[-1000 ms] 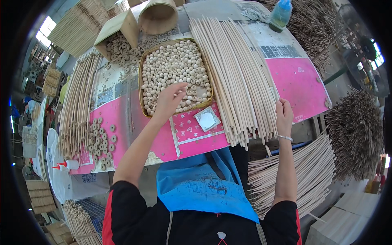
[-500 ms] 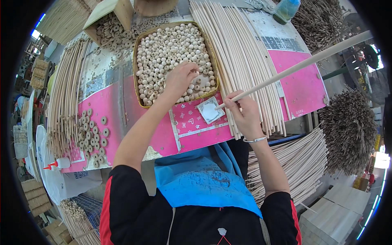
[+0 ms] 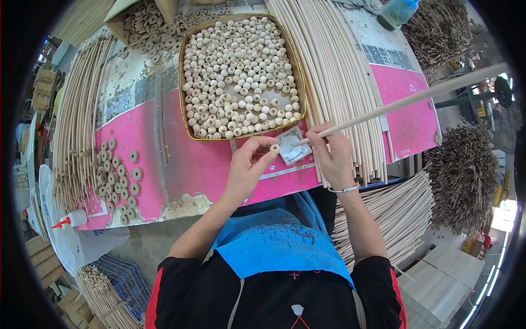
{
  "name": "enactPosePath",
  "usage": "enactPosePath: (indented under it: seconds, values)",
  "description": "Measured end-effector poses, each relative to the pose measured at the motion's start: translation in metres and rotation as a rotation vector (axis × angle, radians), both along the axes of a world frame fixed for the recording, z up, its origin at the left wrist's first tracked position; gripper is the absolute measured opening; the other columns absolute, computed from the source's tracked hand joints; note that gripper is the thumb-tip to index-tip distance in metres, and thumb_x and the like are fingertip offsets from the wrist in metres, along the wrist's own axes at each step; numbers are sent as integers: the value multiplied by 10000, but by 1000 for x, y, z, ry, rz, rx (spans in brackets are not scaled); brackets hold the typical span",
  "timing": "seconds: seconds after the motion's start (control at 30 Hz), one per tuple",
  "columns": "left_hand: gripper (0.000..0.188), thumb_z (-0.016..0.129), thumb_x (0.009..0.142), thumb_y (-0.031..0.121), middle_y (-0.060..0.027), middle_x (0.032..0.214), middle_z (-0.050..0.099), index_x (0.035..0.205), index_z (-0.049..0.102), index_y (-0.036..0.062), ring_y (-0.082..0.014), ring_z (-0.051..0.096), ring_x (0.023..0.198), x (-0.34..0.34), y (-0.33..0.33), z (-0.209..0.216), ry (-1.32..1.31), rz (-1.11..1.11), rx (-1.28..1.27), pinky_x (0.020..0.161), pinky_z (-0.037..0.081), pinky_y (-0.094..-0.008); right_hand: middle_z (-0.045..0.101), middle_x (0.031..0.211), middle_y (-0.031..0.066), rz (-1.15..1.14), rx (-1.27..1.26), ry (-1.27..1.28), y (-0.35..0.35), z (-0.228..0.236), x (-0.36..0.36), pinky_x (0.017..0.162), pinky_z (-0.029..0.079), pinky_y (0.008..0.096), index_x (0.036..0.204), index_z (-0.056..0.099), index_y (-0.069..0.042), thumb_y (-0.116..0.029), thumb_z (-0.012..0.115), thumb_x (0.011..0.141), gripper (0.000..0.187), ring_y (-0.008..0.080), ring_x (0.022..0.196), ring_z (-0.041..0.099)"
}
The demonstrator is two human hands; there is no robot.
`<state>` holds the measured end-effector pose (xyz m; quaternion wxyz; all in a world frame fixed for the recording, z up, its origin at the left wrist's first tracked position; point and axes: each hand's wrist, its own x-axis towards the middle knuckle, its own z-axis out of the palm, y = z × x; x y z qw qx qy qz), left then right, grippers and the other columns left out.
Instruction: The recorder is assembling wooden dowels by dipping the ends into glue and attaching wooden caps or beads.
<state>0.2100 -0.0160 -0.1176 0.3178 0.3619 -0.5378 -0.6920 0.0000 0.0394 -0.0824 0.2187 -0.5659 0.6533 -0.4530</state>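
Observation:
My left hand (image 3: 247, 167) pinches a small round wooden bead (image 3: 274, 148) between thumb and fingertips, its hole showing. In my right hand (image 3: 332, 156) is a long pale wooden stick (image 3: 405, 100), slanting up to the right. The stick's lower end sits over a small square dish (image 3: 296, 156) holding a white substance; whether it touches the substance I cannot tell. The bead is just left of that end, apart from it. Beyond both hands stands a shallow yellow-rimmed basket (image 3: 181, 82) full of similar beads (image 3: 235, 66).
Long sticks (image 3: 334, 77) lie right of the basket. Sticks threaded with discs (image 3: 76, 131) and loose wooden discs (image 3: 118, 178) lie on the left. A red-tipped white bottle (image 3: 76, 218) is at the table's left edge. Stick bundles (image 3: 389, 219) lie below the table at right.
My left hand has come out of the basket toward me, bringing a bead beside the stick's end. My right hand still holds the stick over the dish. The view has shifted slightly.

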Motion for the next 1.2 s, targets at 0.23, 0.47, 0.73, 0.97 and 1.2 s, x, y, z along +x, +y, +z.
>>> enactPosePath:
  seconds: [0.23, 0.47, 0.73, 0.97, 1.2]
  values:
    - [222, 650, 958, 101, -17, 922, 681, 1165, 664, 23, -73, 621, 818, -12, 0, -1, -61, -9, 5, 746, 514, -238, 662, 881, 65, -112, -18, -419, 11, 7, -12, 726, 550, 245, 997, 637, 22, -115, 585, 1017, 148, 124, 804, 662]
    - [218, 663, 947, 93, -24, 899, 689, 1137, 666, -12, -66, 629, 811, -25, 5, -4, -4, 13, 77, 735, 512, -231, 664, 926, 73, -95, -119, -474, 22, 21, -7, 754, 550, 252, 1016, 636, 14, -155, 556, 1039, 188, 119, 813, 662]
    - [226, 659, 968, 122, -32, 971, 684, 1150, 644, -11, -81, 640, 875, -23, 9, -2, 24, -63, 126, 806, 534, -241, 659, 955, 85, -57, -149, -494, 29, 13, 2, 761, 537, 258, 1027, 628, 9, -144, 544, 1042, 176, 122, 832, 651]
    - [195, 656, 959, 84, -38, 987, 687, 1132, 659, -7, -90, 646, 864, -19, 16, 2, -39, -34, -2, 777, 539, -248, 650, 963, 94, 28, -234, -359, 37, 9, 4, 775, 507, 257, 1027, 628, 9, -135, 561, 1031, 159, 135, 851, 625]
    - [209, 681, 871, 18, -108, 920, 644, 1080, 697, 19, -232, 655, 877, -15, 2, 22, -178, -97, -656, 734, 507, -323, 653, 958, 96, -44, -201, -454, 52, 6, 12, 772, 494, 253, 1003, 630, 8, -142, 564, 1030, 166, 136, 867, 614]
